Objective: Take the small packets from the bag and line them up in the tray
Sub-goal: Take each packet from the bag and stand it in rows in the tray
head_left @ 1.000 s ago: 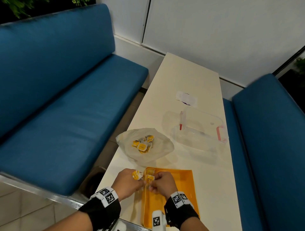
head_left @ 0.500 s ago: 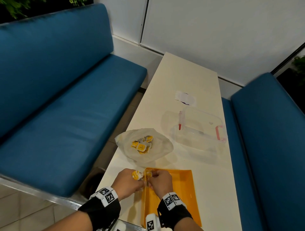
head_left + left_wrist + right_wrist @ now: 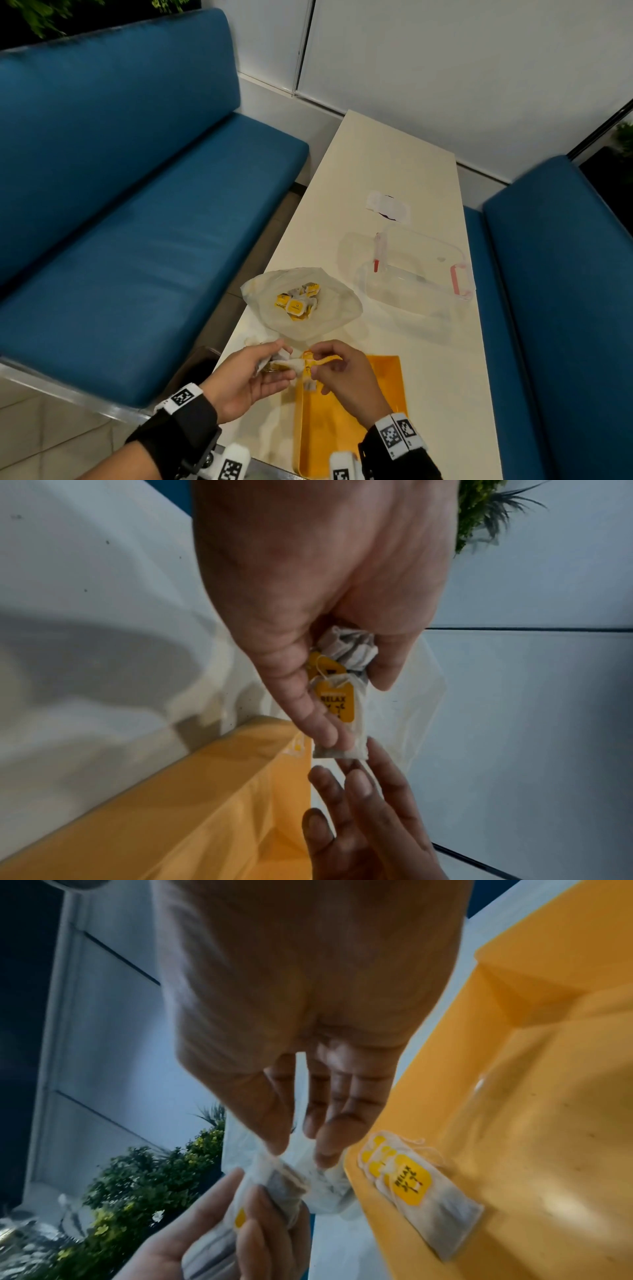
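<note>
The left hand (image 3: pixel 255 371) has turned palm up, clutching tea bags (image 3: pixel 346 696); the right hand (image 3: pixel 342 371) pinches one. More lie at the orange tray's (image 3: pixel 387 387) far-left corner and in the plastic bag (image 3: pixel 337 308).

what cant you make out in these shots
- How many packets the left hand holds: in both wrist views its fingers cover the bunch.
- Whether the right hand grips a packet: its fingertips are blurred.
- Count of packets in the bag: too small in the head view.
- Near end of the tray: cut off by the frame edge.
</note>
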The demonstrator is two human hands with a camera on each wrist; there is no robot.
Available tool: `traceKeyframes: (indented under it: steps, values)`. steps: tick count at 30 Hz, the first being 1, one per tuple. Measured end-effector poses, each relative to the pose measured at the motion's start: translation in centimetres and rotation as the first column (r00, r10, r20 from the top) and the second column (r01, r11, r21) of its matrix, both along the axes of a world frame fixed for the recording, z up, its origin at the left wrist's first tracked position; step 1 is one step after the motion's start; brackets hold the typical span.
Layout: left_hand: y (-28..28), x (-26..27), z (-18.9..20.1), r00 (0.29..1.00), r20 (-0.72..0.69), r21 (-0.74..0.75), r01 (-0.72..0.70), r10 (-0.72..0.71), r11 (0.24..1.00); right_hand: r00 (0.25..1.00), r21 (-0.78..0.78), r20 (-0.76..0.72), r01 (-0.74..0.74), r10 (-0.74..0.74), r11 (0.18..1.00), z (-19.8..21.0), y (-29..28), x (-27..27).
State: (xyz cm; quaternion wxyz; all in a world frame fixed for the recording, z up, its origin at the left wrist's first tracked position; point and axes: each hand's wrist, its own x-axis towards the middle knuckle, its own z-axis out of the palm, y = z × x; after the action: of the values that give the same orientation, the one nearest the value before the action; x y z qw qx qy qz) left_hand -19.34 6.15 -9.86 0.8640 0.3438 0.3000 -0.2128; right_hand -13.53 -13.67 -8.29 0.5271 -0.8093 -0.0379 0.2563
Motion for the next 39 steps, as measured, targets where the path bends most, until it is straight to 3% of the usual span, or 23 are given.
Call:
traceKeyframes:
  steps: [3,16,23,29,35,39]
  values:
    - [-0.4,0.1,0.1,1.0,-0.006,-0.041,-0.007,0.007,0.999,0.996,0.055,-0.005,-0.093,0.094,0.994,0.8,0.4,-0.2]
    - [-0.8,0.4,0.7,0.999,0.039,0.06,0.033,-0.035,0.998,0.998,0.03,-0.07,-0.004,0.006,1.0,-0.2,1.0,0.1]
    - [-0.1,0.3,0.1,0.985,0.111,0.007,-0.131,0.129,0.991,0.965,0.203,-0.217,0.19,-0.145,0.961,-0.7,0.3,0.0]
    - [0.4,0.3,-0.1,0.948,0.146,-0.002,-0.287,0.284,0.958,0.965,0.204,-0.211,0.202,-0.158,0.958,-0.6,0.0,0.3]
    - [1.0,0.1,-0.1,0.958,0.166,0.018,-0.241,0.235,0.97,0.965,0.25,-0.231,0.18,-0.122,0.951,-0.3,0.1,0.2]
    - [0.4,-0.6,-0.3,0.978,0.193,0.062,-0.089,0.076,0.994,0.953,0.319,-0.276,0.214,-0.125,0.923,-0.2,0.4,0.1]
